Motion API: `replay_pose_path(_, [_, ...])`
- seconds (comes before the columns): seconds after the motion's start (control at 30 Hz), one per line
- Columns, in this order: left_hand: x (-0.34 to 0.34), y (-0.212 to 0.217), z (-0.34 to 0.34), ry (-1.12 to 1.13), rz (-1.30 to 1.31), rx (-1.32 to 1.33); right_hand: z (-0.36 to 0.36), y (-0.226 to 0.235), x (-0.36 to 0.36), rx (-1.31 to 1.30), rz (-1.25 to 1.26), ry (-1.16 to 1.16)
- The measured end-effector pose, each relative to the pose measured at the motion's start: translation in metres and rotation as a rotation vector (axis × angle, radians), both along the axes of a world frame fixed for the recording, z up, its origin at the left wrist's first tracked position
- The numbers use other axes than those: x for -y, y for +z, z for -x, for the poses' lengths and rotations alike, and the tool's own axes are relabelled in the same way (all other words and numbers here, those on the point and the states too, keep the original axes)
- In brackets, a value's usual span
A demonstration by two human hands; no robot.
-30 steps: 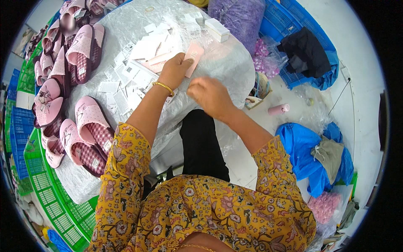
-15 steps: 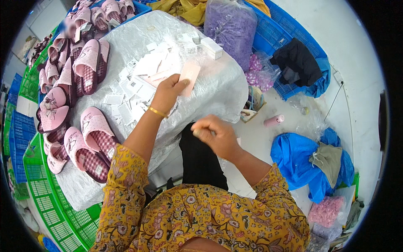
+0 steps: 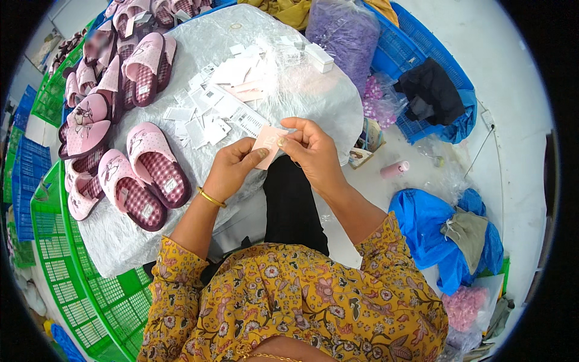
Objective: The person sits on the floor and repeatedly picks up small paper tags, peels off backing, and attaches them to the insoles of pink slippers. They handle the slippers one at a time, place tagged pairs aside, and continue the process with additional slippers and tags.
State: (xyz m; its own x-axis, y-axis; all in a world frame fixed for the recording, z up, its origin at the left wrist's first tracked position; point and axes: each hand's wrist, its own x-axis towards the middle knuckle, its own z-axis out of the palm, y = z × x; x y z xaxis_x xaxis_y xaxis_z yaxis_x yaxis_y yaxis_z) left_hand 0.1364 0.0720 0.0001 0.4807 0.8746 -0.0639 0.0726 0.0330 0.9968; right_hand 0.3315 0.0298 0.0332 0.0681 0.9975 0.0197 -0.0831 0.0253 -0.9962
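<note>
A small pink card [image 3: 266, 145] is held between both hands, above the near edge of the plastic-covered table. My left hand [image 3: 236, 161] pinches its lower left side between thumb and fingers. At its upper right corner, my right hand [image 3: 310, 151] has thumb and forefinger closed on the card's edge. Beyond the hands lies a loose pile of white tags and labels [image 3: 208, 111], with more pink cards [image 3: 248, 90] among them. To the left rests a pair of pink slippers [image 3: 145, 172] with checked insoles, toes pointing away from me.
More pink slippers [image 3: 87, 120] crowd the table's left side. Green crates [image 3: 60, 265] stand below on the left. A small white box [image 3: 319, 57] sits at the table's far right. Blue crates [image 3: 416, 45] and a blue plastic bag [image 3: 419, 229] are on the right, near a pink bottle [image 3: 395, 169].
My left hand has drawn the pink card back from the pile toward me. My right hand has moved up and now grips the card's corner too. The view has shifted slightly.
</note>
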Motion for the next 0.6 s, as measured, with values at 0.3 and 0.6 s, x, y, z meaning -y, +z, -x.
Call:
replay_pose_path(0.3, [0.019,0.012,0.008,0.062,-0.225,-0.099,0.005,-0.001,0.007,-0.088,0.016,0.070])
replay_pose_path(0.6, [0.029,0.015,0.012,0.076,-0.420,-0.258,0.005,-0.003,0.010,-0.222,0.084,0.094])
